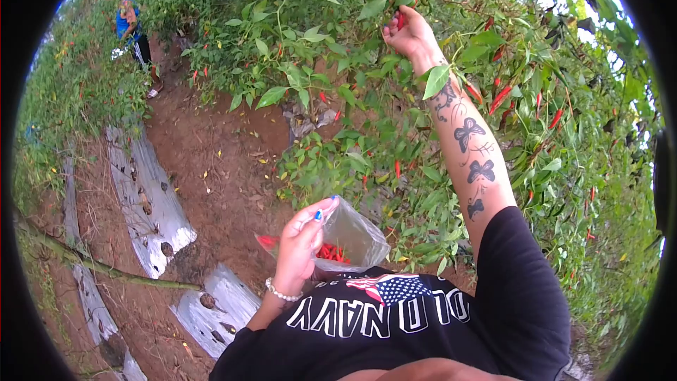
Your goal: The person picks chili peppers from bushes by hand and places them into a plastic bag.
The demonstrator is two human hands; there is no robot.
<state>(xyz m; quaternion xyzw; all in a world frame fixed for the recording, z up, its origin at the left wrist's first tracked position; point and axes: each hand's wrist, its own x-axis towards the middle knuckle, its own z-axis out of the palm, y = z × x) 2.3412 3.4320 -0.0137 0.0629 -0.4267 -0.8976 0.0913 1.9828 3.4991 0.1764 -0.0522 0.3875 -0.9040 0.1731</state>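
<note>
Silvery sheeting [144,194], pocked with holes, lies in strips on brown soil [211,134] at left, where a bare branch [106,268] stretches across the ground. In the background, a person [128,25] in a blue top stands beside dense green plants [197,0]. At center, the left hand [300,240], fingers pinched together, holds a clear plastic bag [363,233] with bagged chilies [331,252], bright red, at its bottom. At right, the right hand [409,34] reaches into fruiting foliage, fingers curled around a red chili [401,22].
</note>
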